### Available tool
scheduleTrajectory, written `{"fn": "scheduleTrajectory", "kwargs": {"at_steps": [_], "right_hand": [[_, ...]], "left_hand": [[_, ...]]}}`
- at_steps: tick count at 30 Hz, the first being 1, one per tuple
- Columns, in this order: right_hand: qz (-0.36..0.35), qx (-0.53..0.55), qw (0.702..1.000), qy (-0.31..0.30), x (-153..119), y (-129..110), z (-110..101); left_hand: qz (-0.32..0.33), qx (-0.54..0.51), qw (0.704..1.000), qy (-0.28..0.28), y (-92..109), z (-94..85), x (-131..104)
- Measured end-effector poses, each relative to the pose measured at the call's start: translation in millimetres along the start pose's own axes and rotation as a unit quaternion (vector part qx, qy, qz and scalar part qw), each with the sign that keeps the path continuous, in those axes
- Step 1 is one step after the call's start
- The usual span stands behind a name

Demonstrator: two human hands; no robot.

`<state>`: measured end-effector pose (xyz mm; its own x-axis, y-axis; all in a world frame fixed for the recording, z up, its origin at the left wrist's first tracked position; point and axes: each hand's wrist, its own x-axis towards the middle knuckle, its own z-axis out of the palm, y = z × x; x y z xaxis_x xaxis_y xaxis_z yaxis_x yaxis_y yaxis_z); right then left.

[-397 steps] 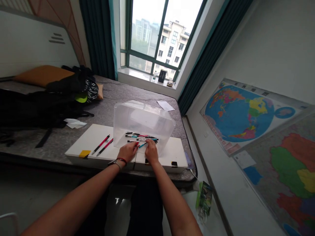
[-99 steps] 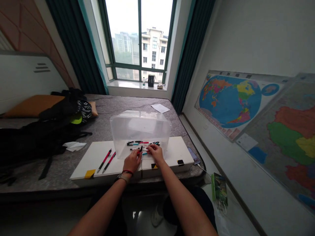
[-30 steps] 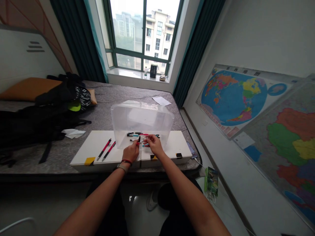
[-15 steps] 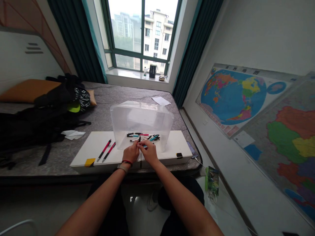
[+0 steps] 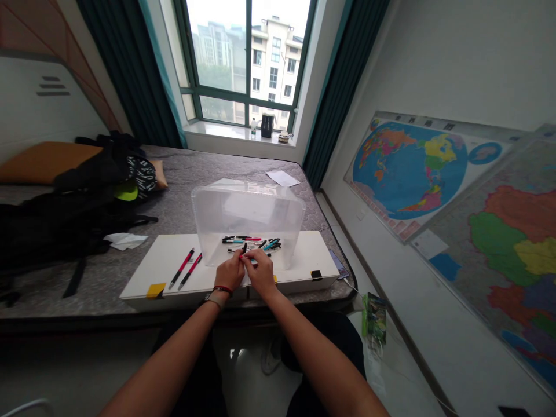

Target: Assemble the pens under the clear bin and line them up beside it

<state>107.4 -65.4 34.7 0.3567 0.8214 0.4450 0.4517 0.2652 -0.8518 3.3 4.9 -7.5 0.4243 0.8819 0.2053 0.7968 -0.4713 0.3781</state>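
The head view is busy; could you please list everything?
Mattress: one, grey, centre
Boxes: two, white, on mattress
Bin: one, clear, tipped sideways on boxes
Loose pens: two, red and black, on boxes' left
Piled pens: several, black, red, teal, inside bin
Held pen part: one, black and red, before bin
Bags: count unclear, black, left
Cushion: one, brown, left
Headboard: one, white, far left
Tissue: one, white, left of boxes
Paper: one, white, behind bin
Phone: one, purplish, right of boxes
Window: one, green, top centre
Curtains: two, green, beside window
Bottle: one, clear, below window
Container: one, black, right of bottle
Maps: two, multicoloured, far right
Package: one, green, lower right
Left hand: one, gripping pen part
Right hand: one, beside left hand
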Motion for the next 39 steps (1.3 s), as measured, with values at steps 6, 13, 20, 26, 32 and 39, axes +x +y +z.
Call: {"fn": "scheduleTrajectory", "kwargs": {"at_steps": [6, 13, 20, 26, 32, 39], "right_hand": [[0.014, 0.016, 1.0, 0.007, -5.6, -0.1, 1.6], [-0.01, -0.006, 1.0, 0.02, -8.7, 0.8, 5.1], [0.001, -0.055, 0.998, 0.017, -10.2, 8.4, 7.7], [0.003, -0.072, 0.997, 0.008, -5.6, 10.1, 8.5], [-0.004, -0.079, 0.997, -0.016, -5.5, 11.6, 7.2], [0.011, -0.143, 0.989, 0.03, 18.7, 11.7, -34.0]], "left_hand": [[-0.004, 0.0, 1.0, -0.01, 0.5, 1.1, 0.0], [-0.007, 0.002, 1.0, -0.017, 1.2, 0.2, 0.3], [-0.004, 0.002, 1.0, -0.02, 1.0, -0.7, -0.1], [-0.012, 0.004, 1.0, -0.02, 1.5, -1.4, 0.1], [-0.008, -0.006, 1.0, -0.014, 0.5, -1.5, 0.3], [-0.01, -0.013, 1.0, -0.003, 5.3, -8.5, -0.7]]}}
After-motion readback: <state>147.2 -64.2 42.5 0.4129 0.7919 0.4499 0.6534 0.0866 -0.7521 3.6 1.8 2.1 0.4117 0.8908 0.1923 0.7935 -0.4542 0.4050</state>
